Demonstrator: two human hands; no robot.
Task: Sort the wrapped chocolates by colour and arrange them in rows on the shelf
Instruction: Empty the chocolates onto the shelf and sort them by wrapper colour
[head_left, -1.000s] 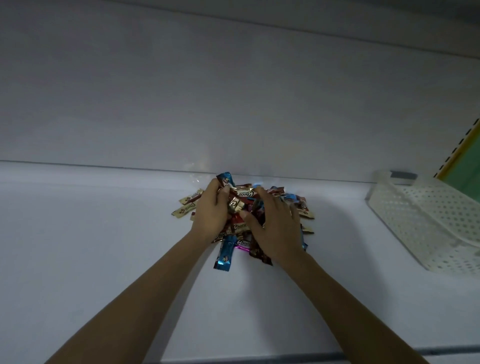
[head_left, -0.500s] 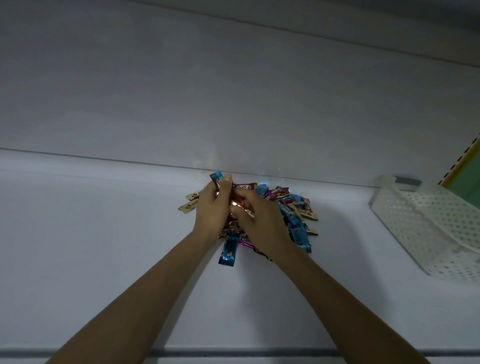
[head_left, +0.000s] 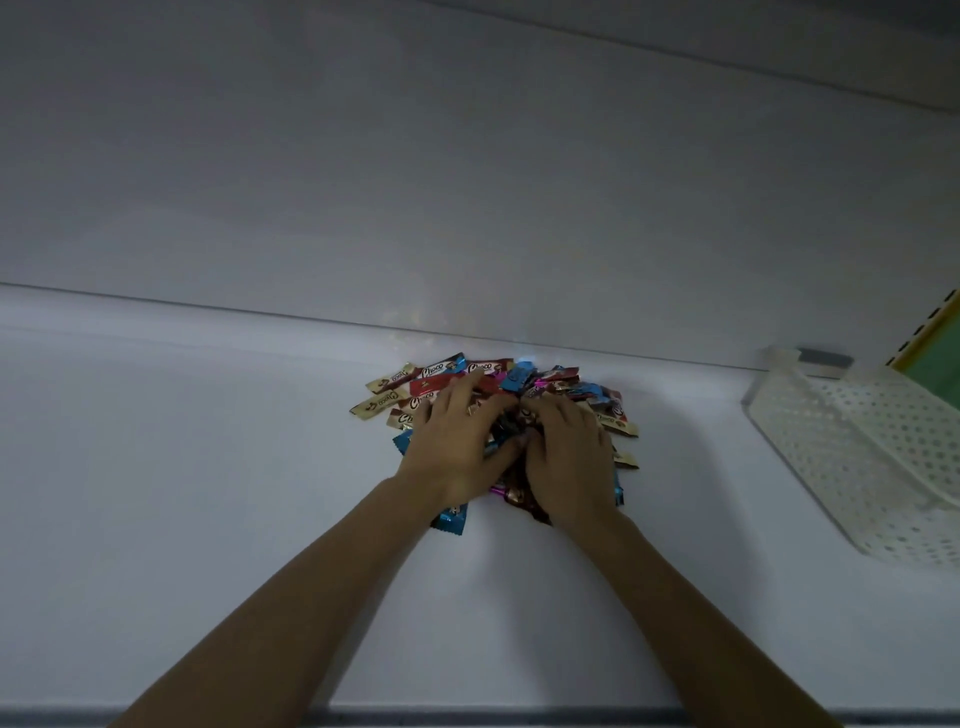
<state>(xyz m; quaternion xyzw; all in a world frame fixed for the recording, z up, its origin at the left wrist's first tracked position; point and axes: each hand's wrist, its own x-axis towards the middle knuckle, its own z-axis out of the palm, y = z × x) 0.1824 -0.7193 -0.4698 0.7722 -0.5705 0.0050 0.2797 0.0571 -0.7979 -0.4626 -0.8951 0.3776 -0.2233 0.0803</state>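
left hand (head_left: 457, 447) lies spread flat on the pile of wrapped chocolates (head_left: 439, 385) at the back of the shelf (head_left: 208, 519). right hand (head_left: 566, 457) digs curled fingers in, grip unclear. cream wrappers (head_left: 382, 404) lie just left of the left hand, slanted.

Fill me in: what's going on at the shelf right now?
A person has both hands on a pile of wrapped chocolates lying on the white shelf close to the back wall. The left hand lies spread over the left of the pile. The right hand digs into the middle, and whether it pinches a wrapper cannot be told. Blue, red, cream and brown wrappers are all mixed, with no rows laid out yet. A white perforated basket sits apart to the right.
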